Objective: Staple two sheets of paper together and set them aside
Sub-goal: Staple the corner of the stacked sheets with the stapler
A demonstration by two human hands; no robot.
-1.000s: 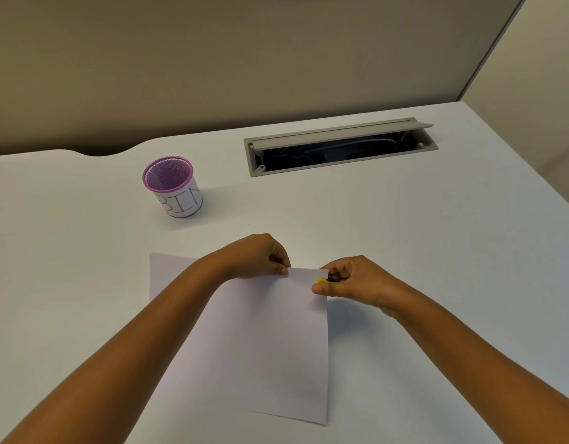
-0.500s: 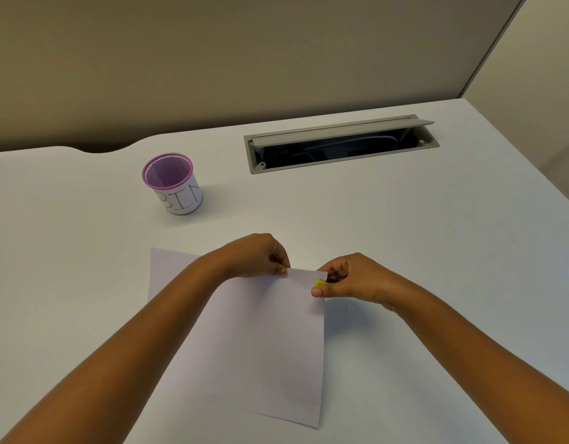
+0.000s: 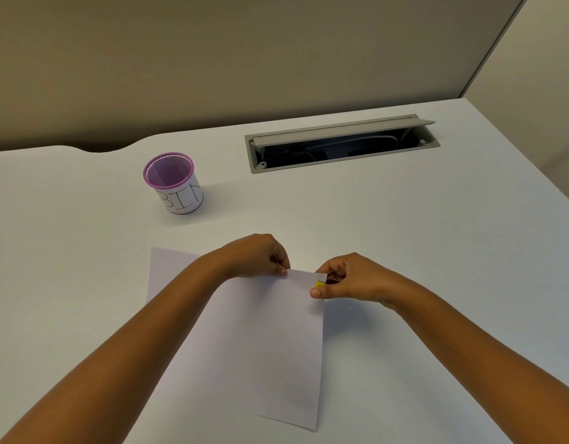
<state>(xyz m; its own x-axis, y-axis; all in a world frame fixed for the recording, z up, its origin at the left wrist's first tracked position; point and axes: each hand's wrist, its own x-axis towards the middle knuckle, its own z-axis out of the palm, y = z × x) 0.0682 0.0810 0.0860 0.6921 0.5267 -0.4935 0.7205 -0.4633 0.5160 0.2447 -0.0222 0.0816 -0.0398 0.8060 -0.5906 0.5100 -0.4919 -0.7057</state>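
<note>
The stapling looked to be underway, not finished — setting aside was yet to come. The paper lay on the white desk; whether it was two sheets could not be told. The left hand pinched its far edge. The right hand gripped a small yellow stapler at the far right corner, thumb on top.

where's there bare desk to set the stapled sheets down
Bare desk runs right of the right hand, below the cable hatch. Another patch lies left of the paper, below the mesh cup. It is crowded only where both hands meet the paper.
</note>
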